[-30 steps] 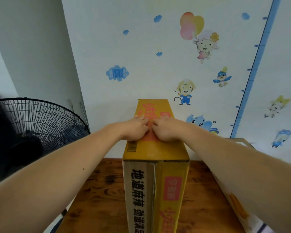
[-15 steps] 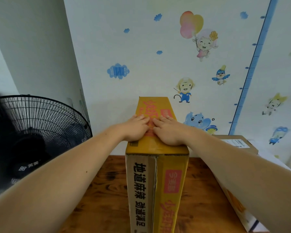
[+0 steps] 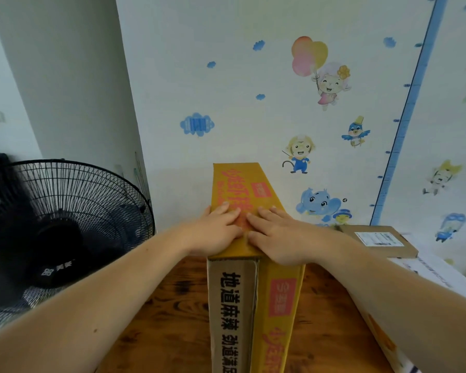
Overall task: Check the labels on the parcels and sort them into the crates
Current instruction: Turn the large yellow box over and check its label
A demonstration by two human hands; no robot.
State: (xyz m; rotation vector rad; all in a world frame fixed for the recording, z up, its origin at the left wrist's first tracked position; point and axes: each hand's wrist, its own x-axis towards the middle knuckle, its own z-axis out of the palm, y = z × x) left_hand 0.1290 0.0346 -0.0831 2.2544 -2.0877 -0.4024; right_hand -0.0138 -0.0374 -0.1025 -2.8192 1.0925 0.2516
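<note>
a home, likely a child's room: cartoon wall stickers (image 3: 326, 84), height chart (image 3: 404, 125), standing fan (image 3: 65, 224).

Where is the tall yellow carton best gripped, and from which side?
Probably its two side faces near the top, one hand from each side: the yellow carton stands on end, tall and narrow; the left hand and right hand merely lie flat on top.

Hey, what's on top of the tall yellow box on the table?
The left hand and right hand rest flat, side by side, on the yellow box. They hide part of its red print; nothing else shows there.
</note>
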